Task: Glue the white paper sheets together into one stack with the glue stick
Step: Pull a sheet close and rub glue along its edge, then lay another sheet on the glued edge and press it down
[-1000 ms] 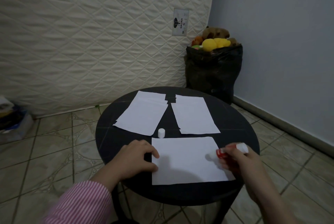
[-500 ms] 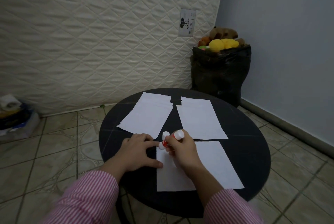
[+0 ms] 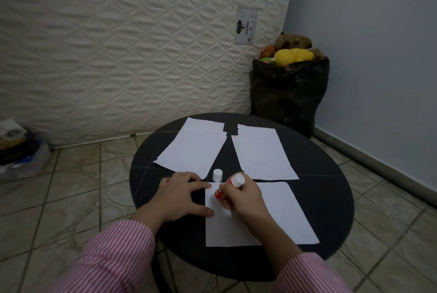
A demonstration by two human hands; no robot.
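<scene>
I note the right hand (image 3: 246, 198), gripping the glue stick (image 3: 228, 188), has crossed to the near sheet's (image 3: 272, 217) left edge; left hand (image 3: 183, 194) presses flat. Gluing continues.

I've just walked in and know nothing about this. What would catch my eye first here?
Three white paper sheets spread on a round black table. At its near side the right hand holds a red glue stick on the nearest sheet while the left hand rests on that sheet's edge. A small white cap stands just beyond the hands.
</scene>
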